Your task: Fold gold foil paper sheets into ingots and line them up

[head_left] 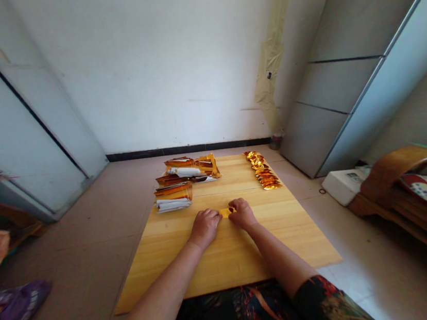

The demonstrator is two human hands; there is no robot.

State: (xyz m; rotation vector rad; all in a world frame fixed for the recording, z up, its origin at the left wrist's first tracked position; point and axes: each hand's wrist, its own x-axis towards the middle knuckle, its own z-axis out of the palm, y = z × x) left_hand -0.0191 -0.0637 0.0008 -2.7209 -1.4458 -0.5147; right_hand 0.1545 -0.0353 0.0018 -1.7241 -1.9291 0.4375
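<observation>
My left hand (205, 225) and my right hand (242, 212) rest side by side on a wooden board (226, 262) laid on the floor. Both have their fingers curled onto a small piece of gold paper (225, 212) that lies between them on the board. Beyond my left hand lie stacks of gold and white paper sheets (174, 196), and a further pile (193, 169) sits behind that. A row of folded gold paper pieces (263, 170) runs along the board's far right side.
A white wall stands behind the board. A grey refrigerator (348, 86) is at the right, with a white box (343, 185) and a wooden chair with a cushion (414, 177) beside it. A purple bag (14, 309) lies at the left by a door.
</observation>
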